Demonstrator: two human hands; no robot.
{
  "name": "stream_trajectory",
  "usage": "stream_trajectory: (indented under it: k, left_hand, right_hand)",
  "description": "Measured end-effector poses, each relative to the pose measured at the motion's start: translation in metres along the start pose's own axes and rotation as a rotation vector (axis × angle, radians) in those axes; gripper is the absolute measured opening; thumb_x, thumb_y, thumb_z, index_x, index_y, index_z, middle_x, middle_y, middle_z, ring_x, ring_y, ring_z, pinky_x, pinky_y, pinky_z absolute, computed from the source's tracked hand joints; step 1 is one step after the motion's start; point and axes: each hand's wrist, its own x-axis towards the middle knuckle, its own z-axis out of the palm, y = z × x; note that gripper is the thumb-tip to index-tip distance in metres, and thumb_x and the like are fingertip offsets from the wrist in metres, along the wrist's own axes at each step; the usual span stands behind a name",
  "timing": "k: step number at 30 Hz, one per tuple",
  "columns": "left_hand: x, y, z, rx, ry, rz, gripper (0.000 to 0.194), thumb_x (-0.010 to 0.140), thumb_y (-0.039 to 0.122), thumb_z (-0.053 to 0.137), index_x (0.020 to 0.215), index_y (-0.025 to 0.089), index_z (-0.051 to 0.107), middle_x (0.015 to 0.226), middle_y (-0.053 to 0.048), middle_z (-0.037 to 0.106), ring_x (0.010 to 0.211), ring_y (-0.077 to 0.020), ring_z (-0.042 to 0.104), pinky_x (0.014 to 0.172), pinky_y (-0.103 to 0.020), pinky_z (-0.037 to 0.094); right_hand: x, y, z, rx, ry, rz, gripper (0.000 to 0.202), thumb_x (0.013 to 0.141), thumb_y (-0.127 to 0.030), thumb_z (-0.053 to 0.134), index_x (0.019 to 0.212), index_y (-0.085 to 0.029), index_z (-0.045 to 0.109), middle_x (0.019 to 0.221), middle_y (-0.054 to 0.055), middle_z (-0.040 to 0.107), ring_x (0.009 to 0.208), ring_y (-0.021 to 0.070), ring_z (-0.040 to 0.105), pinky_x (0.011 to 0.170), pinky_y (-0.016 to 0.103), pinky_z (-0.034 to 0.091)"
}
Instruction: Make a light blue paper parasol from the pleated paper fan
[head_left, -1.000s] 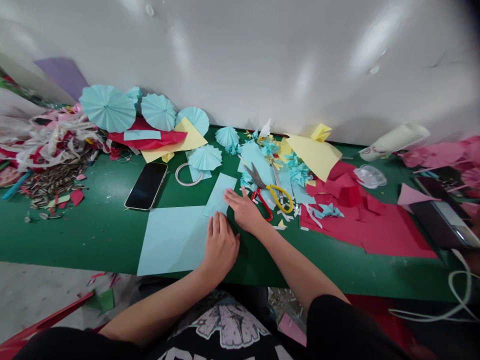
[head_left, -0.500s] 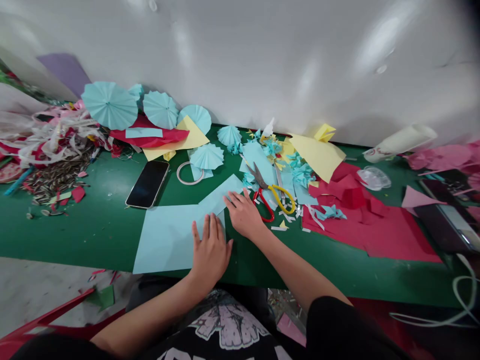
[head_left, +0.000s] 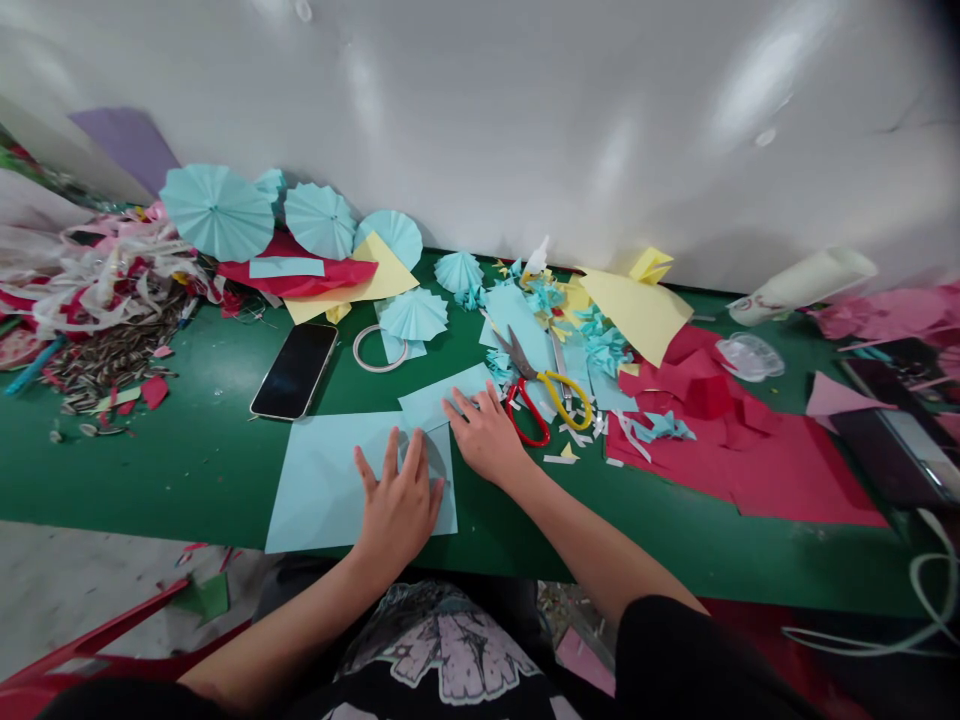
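Note:
My left hand [head_left: 397,502] lies with spread fingers over a large light-blue sheet of paper [head_left: 322,480] near the table's front edge. Its fingertips are close to the lower edge of a smaller blue paper piece [head_left: 435,398], which overlaps the sheet's top right corner. My right hand [head_left: 484,432] rests on the right part of that smaller piece, fingers stretched out. Just right of it lie scissors with one red and one yellow handle [head_left: 566,398], their blades parted. A roll of tape [head_left: 379,350] lies behind the sheet, beside a pleated blue paper fan [head_left: 414,315].
A phone [head_left: 295,370] lies left of the tape. Pleated blue paper rounds [head_left: 217,212] lean at the back wall. Red paper [head_left: 802,465] covers the right side, and a heap of ribbons and sunflower seeds [head_left: 120,350] lies left. Paper scraps [head_left: 577,435] surround the scissors.
The smaller blue piece has turned clockwise, its long side now closer to level. My left hand has moved left with its fingers spreading wider. My right hand has shifted slightly.

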Motion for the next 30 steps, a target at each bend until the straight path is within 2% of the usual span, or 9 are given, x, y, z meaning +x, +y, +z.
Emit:
stream_trajectory:
  k: [7,13,22,30]
  left_hand:
    - [0.005,-0.004,-0.001,0.010,-0.009,0.012,0.047,0.092,0.035,0.027,0.131,0.013,0.041,0.140,-0.009,0.036,0.132,-0.0320,0.024,0.100,-0.064,-0.013]
    - [0.004,-0.005,-0.003,0.014,-0.028,-0.004,0.047,0.092,0.030,0.026,0.131,0.008,0.040,0.133,-0.013,0.046,0.129,-0.0324,0.031,0.100,-0.064,-0.014]
    - [0.002,-0.012,-0.002,0.002,-0.014,0.026,0.044,0.091,0.024,0.027,0.128,0.006,0.043,0.131,-0.015,0.047,0.127,-0.0277,0.034,0.098,-0.062,-0.019]
    - [0.006,-0.018,-0.002,0.039,-0.027,0.107,0.046,0.092,0.027,0.024,0.127,0.007,0.044,0.140,-0.011,0.034,0.134,-0.0259,0.022,0.097,-0.060,-0.023]
  right_hand:
    - [0.000,0.000,0.002,-0.012,0.021,0.000,0.041,0.088,-0.017,0.031,0.126,-0.013,0.048,0.130,0.012,0.049,0.100,0.0253,0.046,0.104,0.052,0.020]
    - [0.000,0.001,0.003,-0.025,0.023,-0.001,0.041,0.088,-0.018,0.032,0.126,-0.014,0.048,0.131,0.011,0.048,0.099,0.0255,0.045,0.103,0.052,0.020]
    - [-0.001,0.000,0.004,-0.028,0.034,0.000,0.041,0.088,-0.017,0.031,0.126,-0.013,0.048,0.131,0.011,0.048,0.099,0.0256,0.045,0.103,0.052,0.019]
    - [-0.001,0.000,0.002,-0.018,0.019,0.003,0.042,0.088,-0.017,0.031,0.126,-0.013,0.047,0.131,0.011,0.048,0.100,0.0251,0.045,0.104,0.053,0.018]
